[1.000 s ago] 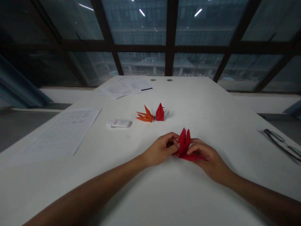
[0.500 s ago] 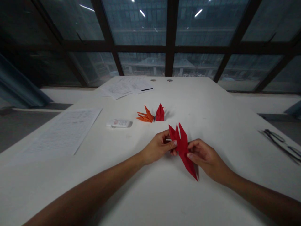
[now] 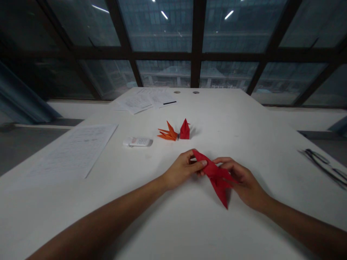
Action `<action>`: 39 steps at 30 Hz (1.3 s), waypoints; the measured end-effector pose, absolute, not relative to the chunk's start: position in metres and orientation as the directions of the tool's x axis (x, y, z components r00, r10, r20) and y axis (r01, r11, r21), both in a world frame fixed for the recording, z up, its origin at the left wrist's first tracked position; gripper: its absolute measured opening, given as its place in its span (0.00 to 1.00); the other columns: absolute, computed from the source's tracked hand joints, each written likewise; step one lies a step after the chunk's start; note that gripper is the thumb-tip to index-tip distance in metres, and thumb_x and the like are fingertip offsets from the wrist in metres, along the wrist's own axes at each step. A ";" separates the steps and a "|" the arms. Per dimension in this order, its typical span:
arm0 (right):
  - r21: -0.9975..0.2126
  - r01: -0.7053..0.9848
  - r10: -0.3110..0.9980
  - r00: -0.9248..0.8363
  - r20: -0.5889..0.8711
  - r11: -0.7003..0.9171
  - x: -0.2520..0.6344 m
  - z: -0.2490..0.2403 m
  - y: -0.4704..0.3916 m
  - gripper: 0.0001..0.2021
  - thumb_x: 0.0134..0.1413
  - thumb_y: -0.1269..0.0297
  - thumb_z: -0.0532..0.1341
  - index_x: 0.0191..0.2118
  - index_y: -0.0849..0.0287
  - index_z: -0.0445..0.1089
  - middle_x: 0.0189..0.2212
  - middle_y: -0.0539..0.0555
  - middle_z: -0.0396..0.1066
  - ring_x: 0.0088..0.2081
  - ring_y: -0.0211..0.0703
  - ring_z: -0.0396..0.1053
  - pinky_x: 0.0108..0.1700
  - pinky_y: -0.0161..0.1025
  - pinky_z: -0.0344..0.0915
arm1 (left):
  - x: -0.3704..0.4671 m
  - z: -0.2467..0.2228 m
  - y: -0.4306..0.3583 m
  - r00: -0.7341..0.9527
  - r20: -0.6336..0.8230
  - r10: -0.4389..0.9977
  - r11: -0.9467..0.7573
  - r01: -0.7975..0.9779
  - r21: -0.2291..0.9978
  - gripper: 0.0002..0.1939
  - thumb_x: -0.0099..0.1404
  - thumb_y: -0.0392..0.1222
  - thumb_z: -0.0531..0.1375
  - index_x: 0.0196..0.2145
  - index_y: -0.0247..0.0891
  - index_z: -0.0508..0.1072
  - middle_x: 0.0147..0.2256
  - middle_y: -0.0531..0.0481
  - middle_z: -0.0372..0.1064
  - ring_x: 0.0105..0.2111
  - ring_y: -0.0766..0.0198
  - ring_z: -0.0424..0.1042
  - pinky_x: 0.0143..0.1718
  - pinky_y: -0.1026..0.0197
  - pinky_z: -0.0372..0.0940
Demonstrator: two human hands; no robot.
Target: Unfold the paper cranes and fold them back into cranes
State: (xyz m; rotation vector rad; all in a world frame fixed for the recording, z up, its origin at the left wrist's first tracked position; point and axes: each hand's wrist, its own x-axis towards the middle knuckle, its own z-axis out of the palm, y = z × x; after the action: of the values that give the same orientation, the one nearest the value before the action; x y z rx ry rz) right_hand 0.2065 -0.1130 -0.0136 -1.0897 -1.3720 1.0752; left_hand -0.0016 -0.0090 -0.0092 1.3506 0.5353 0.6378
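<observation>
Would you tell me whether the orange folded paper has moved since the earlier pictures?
No, the orange folded paper has not visibly moved: it sits in the same place beside the standing red folded paper on the table.

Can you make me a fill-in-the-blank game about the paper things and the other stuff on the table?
The left hand and right hand touch a folded paper piece coloured ____.
The spiky folded paper figure beside the small red paper figure is ____.
The black-framed glasses lie toward the person's ____ side of the white table.
Near the table's far edge are ____ round holes.

Missing words: red; orange; right; two.
</observation>
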 end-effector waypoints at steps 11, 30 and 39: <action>-0.983 0.158 0.991 0.088 0.103 0.088 0.206 -0.020 -0.114 0.14 0.64 0.49 0.65 0.38 0.54 0.67 0.30 0.48 0.70 0.28 0.37 0.66 0.30 0.35 0.62 | -0.005 0.006 -0.030 0.793 0.324 0.516 -0.534 0.001 0.846 0.17 0.67 0.44 0.66 0.52 0.38 0.75 0.53 0.41 0.73 0.54 0.52 0.69 0.60 0.49 0.62; -0.998 -0.055 0.999 -0.014 0.044 0.043 0.183 -0.008 -0.116 0.13 0.64 0.54 0.66 0.46 0.53 0.65 0.33 0.48 0.73 0.33 0.37 0.71 0.35 0.34 0.68 | 0.004 -0.001 -0.026 0.650 0.099 0.754 0.009 -0.160 0.987 0.23 0.65 0.58 0.67 0.30 0.33 0.68 0.24 0.56 0.63 0.24 0.72 0.61 0.29 0.67 0.59; -0.965 0.179 0.980 0.016 0.198 0.192 0.187 -0.020 -0.116 0.07 0.69 0.59 0.60 0.49 0.50 0.65 0.46 0.53 0.69 0.43 0.42 0.73 0.43 0.39 0.71 | 0.006 -0.006 -0.020 0.681 0.052 0.731 0.072 -0.152 0.986 0.21 0.61 0.54 0.70 0.34 0.34 0.68 0.28 0.54 0.68 0.27 0.70 0.66 0.31 0.66 0.62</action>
State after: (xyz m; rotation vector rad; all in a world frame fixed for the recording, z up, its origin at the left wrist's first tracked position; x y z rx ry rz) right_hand 0.1870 -0.1157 -0.0195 -1.2029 -1.3986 0.9479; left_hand 0.0057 -0.0198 -0.0063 1.3453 0.5372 0.7129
